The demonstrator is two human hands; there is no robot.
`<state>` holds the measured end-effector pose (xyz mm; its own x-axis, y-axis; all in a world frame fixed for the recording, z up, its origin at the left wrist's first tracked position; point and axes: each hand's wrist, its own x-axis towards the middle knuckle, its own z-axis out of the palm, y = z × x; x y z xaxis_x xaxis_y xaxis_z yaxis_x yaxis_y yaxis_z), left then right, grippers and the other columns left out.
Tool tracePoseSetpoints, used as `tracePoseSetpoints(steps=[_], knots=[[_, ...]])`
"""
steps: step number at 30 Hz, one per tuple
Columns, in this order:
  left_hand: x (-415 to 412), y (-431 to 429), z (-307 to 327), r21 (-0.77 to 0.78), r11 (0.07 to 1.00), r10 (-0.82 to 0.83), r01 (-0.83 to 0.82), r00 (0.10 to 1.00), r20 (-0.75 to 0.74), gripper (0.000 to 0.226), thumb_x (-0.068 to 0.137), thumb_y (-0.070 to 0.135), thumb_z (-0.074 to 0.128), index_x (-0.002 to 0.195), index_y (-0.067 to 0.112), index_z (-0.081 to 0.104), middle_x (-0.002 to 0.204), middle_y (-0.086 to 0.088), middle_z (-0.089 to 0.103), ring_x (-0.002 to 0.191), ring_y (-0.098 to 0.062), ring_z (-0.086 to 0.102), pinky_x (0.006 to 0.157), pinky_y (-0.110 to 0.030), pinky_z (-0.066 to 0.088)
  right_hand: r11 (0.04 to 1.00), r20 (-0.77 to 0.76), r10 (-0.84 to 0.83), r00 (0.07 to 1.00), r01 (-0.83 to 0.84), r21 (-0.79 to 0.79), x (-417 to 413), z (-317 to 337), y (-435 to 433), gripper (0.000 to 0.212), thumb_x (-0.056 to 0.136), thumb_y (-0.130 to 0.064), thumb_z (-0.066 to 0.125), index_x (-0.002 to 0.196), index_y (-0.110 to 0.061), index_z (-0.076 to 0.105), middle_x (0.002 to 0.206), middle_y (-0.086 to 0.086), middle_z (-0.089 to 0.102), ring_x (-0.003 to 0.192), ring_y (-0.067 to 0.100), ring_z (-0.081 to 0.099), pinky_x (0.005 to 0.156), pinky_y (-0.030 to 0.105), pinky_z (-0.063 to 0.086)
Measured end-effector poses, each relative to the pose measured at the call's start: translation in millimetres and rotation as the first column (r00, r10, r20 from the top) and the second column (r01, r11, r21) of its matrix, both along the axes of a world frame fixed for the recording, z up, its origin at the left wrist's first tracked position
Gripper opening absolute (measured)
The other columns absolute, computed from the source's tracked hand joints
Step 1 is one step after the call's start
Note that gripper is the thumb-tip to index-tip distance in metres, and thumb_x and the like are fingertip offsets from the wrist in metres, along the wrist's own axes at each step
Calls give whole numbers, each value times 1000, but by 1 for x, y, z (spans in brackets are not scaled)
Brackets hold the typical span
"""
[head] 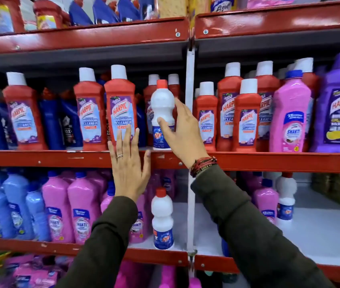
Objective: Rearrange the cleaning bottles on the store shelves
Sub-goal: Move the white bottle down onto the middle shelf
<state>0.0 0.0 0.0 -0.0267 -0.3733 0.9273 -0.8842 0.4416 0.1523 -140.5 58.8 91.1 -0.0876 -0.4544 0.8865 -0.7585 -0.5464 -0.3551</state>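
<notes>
The right hand [182,129] has its fingers [165,126] spread loosely around a white bottle [162,104] with a red cap, thumb across the front just above the blue label, the other fingers behind its right side; the grip looks light, and whether it truly clamps the bottle cannot be told. The bottle stands upright at the front edge of the middle shelf [61,157], just left of the white upright post [190,84]. The left hand [128,163] is flat and open, holding nothing, fingers straight and pointing up, their tips overlapping the lower part of a red Harpic bottle [120,104] (whether they touch it is unclear). A ring sits on one finger; beaded bracelets [203,164] circle the right wrist, and both arms wear dark sleeves [248,225].

Around these, the middle shelf holds more red bottles with white caps on both sides of the post, dark blue bottles behind on the left, and a pink bottle [290,113] and a purple bottle [339,104] at far right. On the lower shelf [154,256] a second white bottle [162,219] stands upright near the post, with pink and pale blue bottles to its left and another white one further right.
</notes>
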Motion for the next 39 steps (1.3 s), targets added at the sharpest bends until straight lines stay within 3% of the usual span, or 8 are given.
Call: tracePoseSetpoints(steps=[4, 9, 15, 27, 36, 39], knots=[[10, -14, -14, 72, 997, -6, 4, 1000, 25, 65, 100, 46, 26, 156, 18, 13, 166, 0, 8, 154, -21, 2, 124, -54, 9, 985, 129, -66, 989, 45, 164, 14, 20, -19, 70, 99, -33, 60, 153, 1, 31, 145, 21, 56, 132, 37, 56, 108, 43, 48], [12, -23, -19, 47, 999, -14, 13, 1000, 27, 67, 99, 48, 29, 156, 17, 13, 166, 0, 6, 154, -22, 0, 125, -51, 6, 963, 191, -190, 963, 145, 226, 22, 24, -37, 59, 94, -38, 68, 132, 3, 49, 125, 22, 67, 114, 40, 65, 83, 38, 51], [13, -27, -21, 51, 999, 0, -2, 999, 42, 69, 99, 47, 33, 157, 17, 8, 166, -1, 4, 154, -21, -1, 125, -52, 7, 972, 250, -204, 947, 166, 167, 25, 26, -37, 54, 86, -43, 76, 117, -1, 61, 116, 19, 71, 107, 38, 68, 82, 41, 54], [12, -22, -19, 69, 998, 4, -7, 999, 38, 70, 98, 48, 25, 157, 15, 7, 166, -1, 3, 154, -22, -1, 125, -51, 8, 992, 252, -125, 960, 119, 40, 18, 49, -4, 55, 79, -51, 78, 114, -11, 67, 110, 7, 75, 100, 25, 72, 84, 42, 62], [10, -3, -16, 138, 989, 42, -44, 999, 17, 69, 98, 50, 23, 157, 18, 6, 166, -1, 4, 154, -21, 1, 125, -51, 10, 995, 352, 53, 935, -81, 64, -16, 36, 44, 46, 77, -43, 84, 108, -11, 74, 105, 3, 80, 89, 12, 76, 70, 22, 60], [-3, 15, -18, 122, 993, 5, -5, 1000, -6, 67, 100, 48, 25, 157, 17, 7, 166, -1, 3, 154, -21, -1, 125, -50, 7, 980, 397, 138, 907, -183, 80, -39, 19, 63, 40, 78, -36, 86, 107, -11, 74, 104, 2, 80, 91, 11, 77, 79, 32, 64]])
